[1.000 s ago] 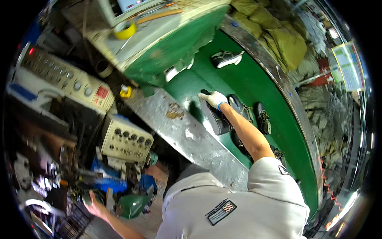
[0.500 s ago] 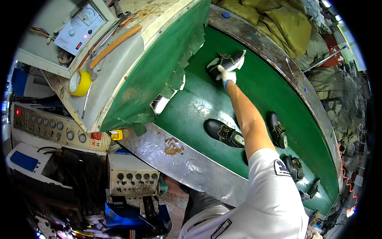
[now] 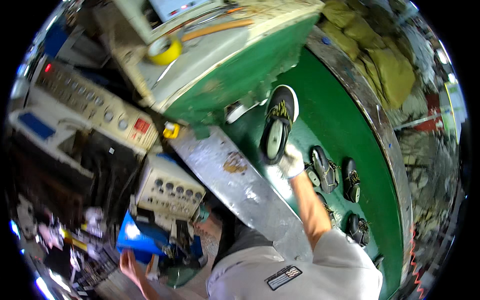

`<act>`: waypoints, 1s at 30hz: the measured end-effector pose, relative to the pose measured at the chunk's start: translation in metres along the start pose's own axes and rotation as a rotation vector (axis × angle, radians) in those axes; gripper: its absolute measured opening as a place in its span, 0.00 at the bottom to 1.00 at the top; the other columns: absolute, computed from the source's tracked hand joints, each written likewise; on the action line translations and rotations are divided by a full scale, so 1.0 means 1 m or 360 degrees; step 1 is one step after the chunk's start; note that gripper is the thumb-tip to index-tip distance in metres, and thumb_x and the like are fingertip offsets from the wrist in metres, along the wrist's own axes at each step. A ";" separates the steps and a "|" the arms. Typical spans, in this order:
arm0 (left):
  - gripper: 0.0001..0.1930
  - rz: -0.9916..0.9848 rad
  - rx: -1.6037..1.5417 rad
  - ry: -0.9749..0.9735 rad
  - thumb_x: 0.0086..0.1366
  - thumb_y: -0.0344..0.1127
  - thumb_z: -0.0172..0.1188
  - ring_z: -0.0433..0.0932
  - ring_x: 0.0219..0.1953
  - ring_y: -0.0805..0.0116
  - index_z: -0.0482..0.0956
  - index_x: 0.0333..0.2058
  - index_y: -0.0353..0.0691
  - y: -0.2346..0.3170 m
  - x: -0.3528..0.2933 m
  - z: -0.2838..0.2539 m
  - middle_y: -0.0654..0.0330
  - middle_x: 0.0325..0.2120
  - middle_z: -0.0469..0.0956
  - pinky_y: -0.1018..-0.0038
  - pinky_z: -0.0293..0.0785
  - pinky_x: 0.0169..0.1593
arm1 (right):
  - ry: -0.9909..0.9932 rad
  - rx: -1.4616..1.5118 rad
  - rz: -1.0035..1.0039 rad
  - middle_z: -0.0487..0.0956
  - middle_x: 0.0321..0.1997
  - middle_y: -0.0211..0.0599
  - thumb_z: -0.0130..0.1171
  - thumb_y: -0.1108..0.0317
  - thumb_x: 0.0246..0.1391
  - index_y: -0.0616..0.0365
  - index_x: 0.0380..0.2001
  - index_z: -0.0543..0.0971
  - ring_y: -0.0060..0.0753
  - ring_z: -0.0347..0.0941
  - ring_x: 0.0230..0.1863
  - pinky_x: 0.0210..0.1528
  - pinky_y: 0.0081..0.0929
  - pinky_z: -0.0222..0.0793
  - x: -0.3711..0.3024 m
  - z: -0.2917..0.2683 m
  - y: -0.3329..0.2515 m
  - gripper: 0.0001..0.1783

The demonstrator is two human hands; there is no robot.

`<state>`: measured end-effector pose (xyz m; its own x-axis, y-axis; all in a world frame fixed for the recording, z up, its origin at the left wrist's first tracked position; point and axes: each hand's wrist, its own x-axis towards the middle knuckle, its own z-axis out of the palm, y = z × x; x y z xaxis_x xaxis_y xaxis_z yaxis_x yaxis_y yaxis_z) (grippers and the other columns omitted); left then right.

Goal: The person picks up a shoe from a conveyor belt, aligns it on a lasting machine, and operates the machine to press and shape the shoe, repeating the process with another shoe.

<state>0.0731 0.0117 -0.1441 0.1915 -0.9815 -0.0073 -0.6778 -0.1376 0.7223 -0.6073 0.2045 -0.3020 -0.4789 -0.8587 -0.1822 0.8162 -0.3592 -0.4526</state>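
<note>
My right hand (image 3: pixel 291 161), in a white glove, is closed on the heel end of a black safety shoe (image 3: pixel 278 117). The shoe has a white sole edge, yellow-flecked laces and a pale insole. It is held above the green conveyor belt (image 3: pixel 327 120), toe pointing away from me. Just right of that hand, several similar shoes (image 3: pixel 326 170) rest on the belt. Low on the left, my bare left hand (image 3: pixel 131 267) is beside a blue bin (image 3: pixel 134 231). Its fingers look stretched out, with nothing visible in them.
A metal ledge (image 3: pixel 250 185) edges the belt's near side. Over the belt's far left stands a housing with a torn green curtain (image 3: pixel 220 90), bearing yellow tape (image 3: pixel 165 51) and tools. Control panels (image 3: pixel 172 187) are at left. Olive sacks (image 3: pixel 370 55) lie beyond the far rail.
My right hand has brought the shoe up and nearer from the far part of the belt. My left hand has come into view at lower left. The view has shifted left.
</note>
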 end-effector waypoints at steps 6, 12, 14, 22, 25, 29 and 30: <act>0.21 0.0063 -0.0902 -0.0920 0.73 0.31 0.58 0.82 0.50 0.61 0.71 0.61 0.28 0.134 0.012 0.090 0.49 0.51 0.81 0.70 0.79 0.54 | 0.0093 0.0264 0.0583 0.81 0.53 0.49 0.61 0.52 0.60 0.65 0.59 0.73 0.46 0.80 0.51 0.56 0.43 0.78 -0.058 0.183 0.196 0.32; 0.21 -0.0339 -0.1273 -0.0932 0.65 0.39 0.67 0.83 0.36 0.67 0.79 0.52 0.32 0.105 0.049 0.018 0.59 0.38 0.83 0.68 0.83 0.43 | -0.0302 -0.0455 0.1120 0.81 0.56 0.33 0.62 0.60 0.64 0.59 0.62 0.73 0.27 0.79 0.51 0.54 0.30 0.77 -0.101 0.333 0.283 0.26; 0.10 -0.0473 -0.1438 -0.0684 0.64 0.31 0.68 0.79 0.27 0.75 0.81 0.42 0.36 0.068 0.051 -0.006 0.65 0.30 0.81 0.72 0.84 0.34 | -0.0240 -0.0528 0.1108 0.80 0.56 0.34 0.60 0.61 0.65 0.59 0.64 0.71 0.28 0.78 0.52 0.55 0.31 0.76 -0.112 0.349 0.325 0.27; 0.19 -0.0545 -0.1620 0.0059 0.63 0.24 0.66 0.85 0.35 0.69 0.78 0.52 0.28 -0.012 0.064 -0.072 0.53 0.41 0.83 0.76 0.85 0.37 | -0.0500 -0.0451 0.1234 0.76 0.62 0.38 0.61 0.60 0.66 0.63 0.72 0.59 0.29 0.74 0.58 0.60 0.28 0.72 -0.120 0.408 0.436 0.38; 0.25 -0.0460 -0.1765 0.0204 0.61 0.21 0.65 0.84 0.41 0.65 0.73 0.58 0.27 -0.018 0.069 -0.084 0.49 0.47 0.81 0.75 0.85 0.42 | -0.0508 -0.0485 0.1192 0.77 0.60 0.37 0.61 0.61 0.66 0.63 0.71 0.61 0.28 0.75 0.56 0.59 0.27 0.73 -0.119 0.433 0.457 0.36; 0.29 -0.0370 -0.1883 0.0199 0.60 0.20 0.65 0.83 0.44 0.65 0.69 0.61 0.25 -0.029 0.078 -0.085 0.48 0.48 0.81 0.76 0.82 0.46 | -0.0451 -0.0611 0.1005 0.78 0.60 0.36 0.59 0.61 0.67 0.62 0.68 0.67 0.26 0.75 0.55 0.58 0.25 0.72 -0.109 0.443 0.488 0.31; 0.29 -0.0376 -0.1882 0.0196 0.60 0.21 0.66 0.83 0.44 0.65 0.69 0.61 0.25 -0.029 0.079 -0.083 0.48 0.49 0.81 0.77 0.82 0.46 | -0.0440 -0.0622 0.0962 0.78 0.60 0.36 0.58 0.61 0.67 0.62 0.68 0.68 0.26 0.75 0.55 0.58 0.25 0.72 -0.105 0.444 0.494 0.30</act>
<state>0.1663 -0.0509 -0.1081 0.3324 -0.9207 -0.2047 0.4377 -0.0416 0.8981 -0.0104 -0.0443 -0.1192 0.1540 -0.9432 -0.2944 0.7121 0.3125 -0.6287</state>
